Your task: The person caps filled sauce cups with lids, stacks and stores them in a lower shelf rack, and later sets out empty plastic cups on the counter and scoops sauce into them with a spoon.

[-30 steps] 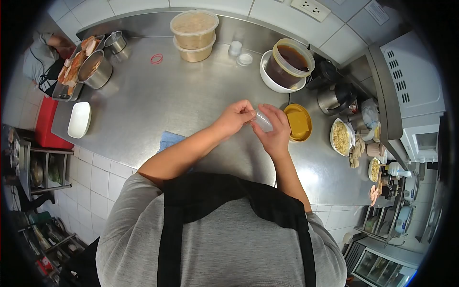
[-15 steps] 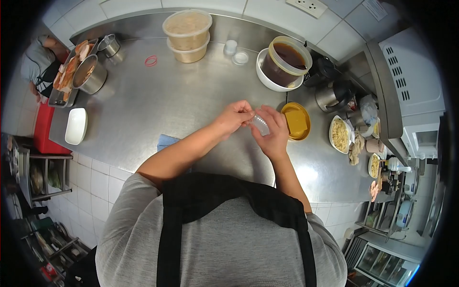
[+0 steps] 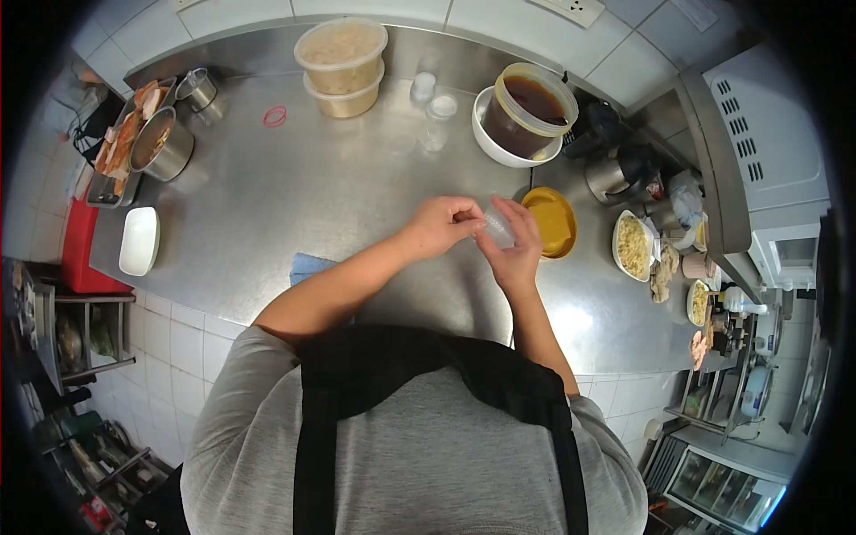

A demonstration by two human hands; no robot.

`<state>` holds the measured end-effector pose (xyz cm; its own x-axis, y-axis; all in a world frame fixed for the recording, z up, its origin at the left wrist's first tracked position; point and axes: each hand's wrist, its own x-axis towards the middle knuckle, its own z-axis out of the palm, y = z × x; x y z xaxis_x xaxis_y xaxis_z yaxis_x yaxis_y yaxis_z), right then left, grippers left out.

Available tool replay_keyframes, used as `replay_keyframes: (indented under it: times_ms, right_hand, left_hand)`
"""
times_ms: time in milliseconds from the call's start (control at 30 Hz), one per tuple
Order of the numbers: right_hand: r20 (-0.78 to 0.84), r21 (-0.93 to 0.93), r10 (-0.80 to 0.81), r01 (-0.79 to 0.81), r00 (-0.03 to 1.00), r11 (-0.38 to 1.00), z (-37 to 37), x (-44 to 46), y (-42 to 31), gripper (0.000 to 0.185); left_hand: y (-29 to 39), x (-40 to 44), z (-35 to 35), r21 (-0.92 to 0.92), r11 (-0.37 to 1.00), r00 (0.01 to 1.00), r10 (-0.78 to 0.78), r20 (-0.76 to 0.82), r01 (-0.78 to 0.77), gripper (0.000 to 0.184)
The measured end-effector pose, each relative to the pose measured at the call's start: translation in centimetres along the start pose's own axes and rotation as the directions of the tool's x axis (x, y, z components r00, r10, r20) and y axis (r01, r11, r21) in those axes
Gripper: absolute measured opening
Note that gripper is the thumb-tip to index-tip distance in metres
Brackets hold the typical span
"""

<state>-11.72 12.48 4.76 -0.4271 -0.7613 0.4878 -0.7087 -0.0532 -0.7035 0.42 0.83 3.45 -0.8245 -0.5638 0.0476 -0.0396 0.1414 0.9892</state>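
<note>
My right hand [image 3: 515, 248] is curled around clear plastic that looks like a stack of small portion cups [image 3: 499, 228], held above the steel counter. The thumb and fingertips of my left hand [image 3: 443, 226] are pinched together at the left edge of the cups; whether one cup is between them I cannot tell. Farther back on the counter are two small cups with white tops or contents, one [image 3: 423, 86] behind the other [image 3: 442, 107]. A small clear cup [image 3: 432, 138] is just in front of them. A yellow bowl [image 3: 571, 241] with a yellow block or slab is beside my right hand.
Behind stand two stacked tubs [image 3: 343, 62] and a tub of dark liquid [image 3: 532, 107] in a white bowl [image 3: 486, 134]. Left are a white dish [image 3: 140, 241], a metal pot [image 3: 176, 156] and a blue cloth [image 3: 310, 266]. Dishes of pale food [image 3: 634, 248] lie right.
A clear cup now rests in front of the two white-topped cups. My hands have shifted slightly down and right with the clear plastic. At far left, the other person has moved.
</note>
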Motion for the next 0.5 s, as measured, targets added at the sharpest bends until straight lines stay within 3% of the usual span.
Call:
replay_keyframes:
  times_ms: [33, 233, 333, 433, 500]
  right_hand:
    - [0.017, 0.002, 0.009, -0.009, 1.0, 1.0, 0.0, 0.0, -0.1, 0.048]
    - [0.007, -0.001, -0.025, 0.025, 1.0, 1.0, 0.6, -0.2, -0.2, 0.047]
    - [0.001, -0.026, -0.073, 0.073, 0.997, 0.997, 0.5, -0.4, -0.1, 0.045]
    - [-0.021, -0.079, -0.114, 0.112, 0.993, 0.991, 0.3, -0.6, -0.1, 0.043]
    - [-0.044, -0.094, -0.106, 0.102, 0.993, 0.99, 0.1, -0.6, 0.1, 0.042]
  left_hand:
    - [-0.4, -0.2, 0.2, -0.086, 0.996, 0.999, -0.016, 0.029, 0.018, 0.01]
    - [-0.8, -0.7, 0.0, -0.087, 0.994, 0.997, -0.073, -0.029, 0.071, 0.008]
    - [-1.6, -0.6, 0.6, -0.367, 0.928, 0.995, -0.091, -0.047, 0.067, 0.008]
    - [-2.3, -0.4, -0.3, -0.483, 0.865, 0.989, -0.143, 0.028, 0.138, 0.008]
    - [-2.3, -0.3, -0.8, -0.048, 0.995, 0.988, -0.095, -0.118, 0.09, 0.011]
